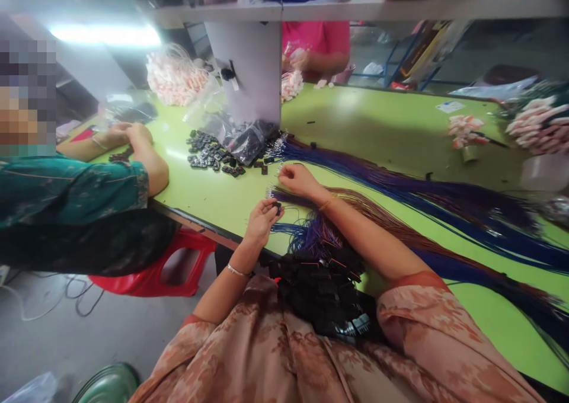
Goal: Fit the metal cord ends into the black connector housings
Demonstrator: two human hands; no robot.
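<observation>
1. Your left hand (259, 224) pinches the black connector (277, 208) above the table edge; likely light, stiff, slick. Best gripped by its sides.
2. Your right hand (299, 179) has fingers curled near the wire tips (269, 192); cannot tell whether they grip one.
3. Brown wires (355, 200) look limp; hold just behind the tips, probably bendable.

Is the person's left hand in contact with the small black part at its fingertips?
Touching. The head view shows the small black part held at the fingertips of the left hand.
</observation>
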